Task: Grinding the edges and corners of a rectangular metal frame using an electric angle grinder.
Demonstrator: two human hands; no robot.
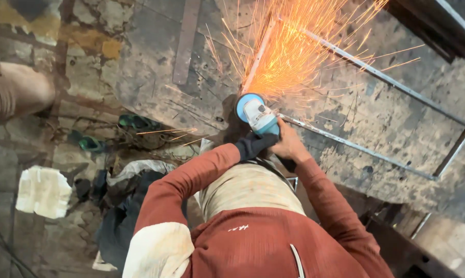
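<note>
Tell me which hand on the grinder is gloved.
The left hand: it wears a dark glove and grips the blue and white angle grinder from the left. The right hand is bare and holds the grinder's rear body.

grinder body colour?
Light blue and white angle grinder, held by both hands; clearest in the head view.
</note>
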